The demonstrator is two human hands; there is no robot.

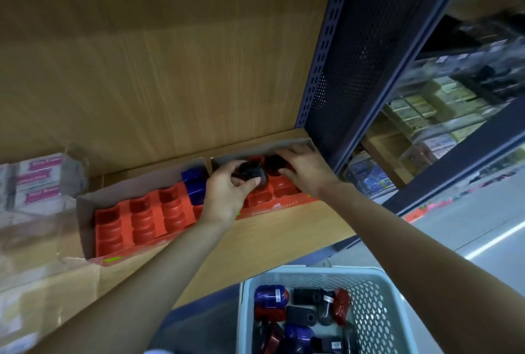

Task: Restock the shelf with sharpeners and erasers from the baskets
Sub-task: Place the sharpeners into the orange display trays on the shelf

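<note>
Head view looks down on a wooden shelf [284, 240]. At its left end lie eraser packs [39, 177] with pink lettering, wrapped in clear film. Just beside them, a cardboard display box [82, 211] holds an orange tray [125, 225] of mostly empty hollows; blue sharpeners [194, 186] sit at the tray's back right corner. The left hand [224, 194] reaches over this box's right end, fingers and thumb curled round a black sharpener [251, 173], held over the second tray [284, 191] in the neighbouring box, which touches the first. The right hand [308, 171] is at that box's back right corner, fingers curled over a dark sharpener [274, 163] there; both hands hide the hollows beneath them. A dark blue perforated upright [355, 69] closes the shelf's right end. Below the shelf's front edge, a pale blue basket [392, 311] holds loose sharpeners [301, 316] in blue, red and black, piled in no order
</note>
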